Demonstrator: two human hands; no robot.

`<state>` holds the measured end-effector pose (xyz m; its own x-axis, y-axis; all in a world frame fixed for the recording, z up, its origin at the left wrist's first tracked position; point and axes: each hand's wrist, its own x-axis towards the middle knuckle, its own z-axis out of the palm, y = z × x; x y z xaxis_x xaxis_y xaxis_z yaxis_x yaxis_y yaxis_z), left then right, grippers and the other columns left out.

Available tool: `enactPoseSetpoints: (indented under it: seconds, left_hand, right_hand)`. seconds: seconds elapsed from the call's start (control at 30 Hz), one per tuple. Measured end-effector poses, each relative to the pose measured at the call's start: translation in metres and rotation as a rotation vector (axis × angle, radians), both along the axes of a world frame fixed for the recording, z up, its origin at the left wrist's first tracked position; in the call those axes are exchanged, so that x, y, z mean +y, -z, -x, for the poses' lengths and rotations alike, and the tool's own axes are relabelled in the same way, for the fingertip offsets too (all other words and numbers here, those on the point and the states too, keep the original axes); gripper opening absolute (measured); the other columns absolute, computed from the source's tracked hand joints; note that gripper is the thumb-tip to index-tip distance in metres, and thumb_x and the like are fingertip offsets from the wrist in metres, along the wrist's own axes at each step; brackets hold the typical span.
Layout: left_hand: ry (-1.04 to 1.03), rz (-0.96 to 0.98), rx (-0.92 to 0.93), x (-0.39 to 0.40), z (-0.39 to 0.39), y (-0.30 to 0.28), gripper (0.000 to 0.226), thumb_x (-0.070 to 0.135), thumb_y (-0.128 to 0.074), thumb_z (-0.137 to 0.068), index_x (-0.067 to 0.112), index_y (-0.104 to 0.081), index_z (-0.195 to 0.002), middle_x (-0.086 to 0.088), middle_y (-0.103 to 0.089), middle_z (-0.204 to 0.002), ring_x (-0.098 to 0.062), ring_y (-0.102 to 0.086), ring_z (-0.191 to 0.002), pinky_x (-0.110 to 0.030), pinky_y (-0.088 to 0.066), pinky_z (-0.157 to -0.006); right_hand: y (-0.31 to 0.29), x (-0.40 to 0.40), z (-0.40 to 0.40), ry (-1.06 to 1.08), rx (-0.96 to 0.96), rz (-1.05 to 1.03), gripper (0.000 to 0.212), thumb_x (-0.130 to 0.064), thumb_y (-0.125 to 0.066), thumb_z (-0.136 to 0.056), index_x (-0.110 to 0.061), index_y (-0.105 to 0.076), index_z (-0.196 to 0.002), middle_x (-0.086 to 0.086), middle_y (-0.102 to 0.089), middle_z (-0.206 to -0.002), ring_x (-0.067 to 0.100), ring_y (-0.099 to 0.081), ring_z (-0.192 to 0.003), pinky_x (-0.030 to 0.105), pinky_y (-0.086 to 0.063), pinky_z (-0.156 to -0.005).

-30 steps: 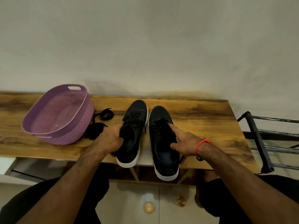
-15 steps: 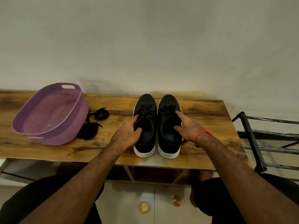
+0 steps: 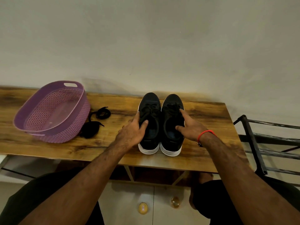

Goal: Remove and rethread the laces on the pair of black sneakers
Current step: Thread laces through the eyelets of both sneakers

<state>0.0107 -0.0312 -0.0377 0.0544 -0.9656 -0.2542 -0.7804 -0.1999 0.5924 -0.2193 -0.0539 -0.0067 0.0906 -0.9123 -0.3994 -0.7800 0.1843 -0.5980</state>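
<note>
- Pair of black sneakers: the left sneaker [image 3: 150,122] and the right sneaker [image 3: 172,124] stand side by side, touching, toes toward the wall, on the tabletop [image 3: 203,120]. Their white heels sit near its front edge.
- Left hand [image 3: 132,132]: grips the outer side of the left sneaker, thumb hooked over the collar and fingers along the side.
- Right hand [image 3: 190,127]: grips the right sneaker likewise, thumb inside the opening and forefinger reaching toward the knot.
- Laces [image 3: 153,109]: black on black and appear threaded and tied on both shoes. Judged risk: a tug on the wrong strand would tighten the knot rather than free it, since the strands are hard to tell apart.
- Edge risk: a pull toward the body could drag a heel off the front edge, because the soles rest close to it.
- Loose dark laces [image 3: 97,120]: lie just beside the purple basket [image 3: 53,111]. Removed laces dropped near them could be mixed up, as all look alike.
- Handling both shoes at once leaves no hand to steady either while unlacing.
</note>
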Motion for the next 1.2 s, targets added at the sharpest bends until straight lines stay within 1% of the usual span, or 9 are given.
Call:
enactPoseSetpoints:
  seconds: [0.1, 0.17, 0.33, 0.53, 0.7, 0.83, 0.97, 1.03, 1.2]
  left_hand:
    - [0.037, 0.041, -0.194, 0.005, -0.011, -0.013, 0.070, 0.065, -0.027, -0.101, 0.034, -0.009, -0.161, -0.005, 0.001, -0.170, -0.041, -0.015, -0.151, -0.061, -0.016, -0.119]
    - [0.070, 0.144, -0.312, 0.010, -0.027, -0.028, 0.068, 0.064, -0.033, -0.100, 0.035, -0.015, -0.160, -0.003, 0.007, -0.169, -0.039, -0.007, -0.151, -0.063, -0.013, -0.117]
    - [-0.020, 0.264, -0.387, 0.021, -0.097, -0.066, 0.052, 0.054, -0.058, -0.095, 0.042, -0.048, -0.144, 0.003, -0.024, -0.164, -0.031, -0.019, -0.147, -0.061, -0.020, -0.112]
    - [-0.284, 0.050, -0.406, 0.045, -0.203, -0.086, 0.047, 0.036, -0.058, -0.100, 0.041, -0.047, -0.146, 0.002, -0.039, -0.159, -0.039, -0.033, -0.142, -0.060, -0.025, -0.112]
    - [-0.324, -0.056, -0.312, 0.055, -0.237, -0.074, 0.041, 0.031, -0.054, -0.103, 0.045, -0.051, -0.141, 0.000, -0.036, -0.160, -0.038, -0.025, -0.148, -0.063, -0.016, -0.119]
    - [-0.333, -0.001, -0.252, 0.052, -0.238, -0.063, 0.032, 0.030, -0.054, -0.103, 0.054, -0.058, -0.125, 0.003, -0.048, -0.152, -0.033, -0.036, -0.141, -0.058, -0.024, -0.117]
    - [-0.382, 0.358, -0.222, 0.048, -0.202, -0.078, 0.027, 0.023, -0.061, -0.099, 0.029, -0.067, -0.126, -0.002, -0.062, -0.128, -0.025, -0.053, -0.117, -0.042, -0.048, -0.099]
    - [-0.278, 0.302, -0.129, 0.040, -0.180, -0.071, 0.027, 0.016, -0.059, -0.099, 0.022, -0.067, -0.125, -0.002, -0.065, -0.118, -0.020, -0.062, -0.106, -0.033, -0.054, -0.091]
    - [-0.040, 0.017, -0.320, 0.015, -0.151, -0.020, 0.071, 0.004, -0.071, -0.087, 0.021, -0.038, -0.148, -0.009, -0.033, -0.153, -0.030, -0.046, -0.136, -0.049, -0.051, -0.103]
  right_hand:
    - [-0.004, -0.006, 0.000, -0.018, 0.116, 0.067, 0.089, -0.031, -0.064, -0.091, -0.038, -0.005, -0.158, 0.004, -0.018, -0.164, 0.037, -0.027, -0.144, 0.048, -0.032, -0.116]
    - [-0.010, -0.008, -0.008, -0.037, 0.183, 0.166, 0.084, -0.035, -0.063, -0.090, -0.039, -0.010, -0.156, 0.004, -0.012, -0.165, 0.039, -0.016, -0.147, 0.056, -0.024, -0.118]
    - [-0.024, 0.002, -0.052, -0.126, 0.225, 0.537, 0.058, -0.033, -0.057, -0.093, -0.031, -0.038, -0.148, 0.001, -0.027, -0.159, 0.029, -0.015, -0.148, 0.057, -0.019, -0.115]
    - [-0.029, 0.014, -0.103, -0.298, 0.396, 0.773, 0.040, -0.030, -0.053, -0.097, -0.027, -0.053, -0.137, 0.001, -0.042, -0.151, 0.030, -0.015, -0.150, 0.062, -0.005, -0.119]
    - [-0.030, -0.009, -0.175, -0.519, 0.054, 0.565, 0.038, -0.031, -0.055, -0.101, -0.020, -0.053, -0.137, 0.003, -0.050, -0.143, 0.022, -0.043, -0.136, 0.035, -0.034, -0.115]
    - [-0.011, -0.041, -0.248, -0.592, 0.105, 0.446, 0.039, -0.020, -0.055, -0.100, -0.016, -0.053, -0.139, 0.008, -0.053, -0.142, 0.025, -0.046, -0.132, 0.032, -0.035, -0.109]
    - [0.019, -0.075, -0.285, -0.639, 0.189, 0.352, 0.045, -0.008, -0.057, -0.095, -0.015, -0.053, -0.139, 0.013, -0.052, -0.140, 0.030, -0.046, -0.132, 0.035, -0.037, -0.109]
    - [0.029, -0.085, -0.292, -0.696, 0.242, 0.279, 0.045, -0.015, -0.058, -0.096, -0.011, -0.051, -0.141, 0.016, -0.050, -0.141, 0.034, -0.044, -0.132, 0.034, -0.036, -0.106]
    - [0.054, -0.109, -0.290, -0.862, 0.381, 0.315, 0.043, -0.018, -0.044, -0.105, -0.010, -0.045, -0.147, 0.013, -0.037, -0.156, 0.029, -0.033, -0.145, 0.036, -0.026, -0.118]
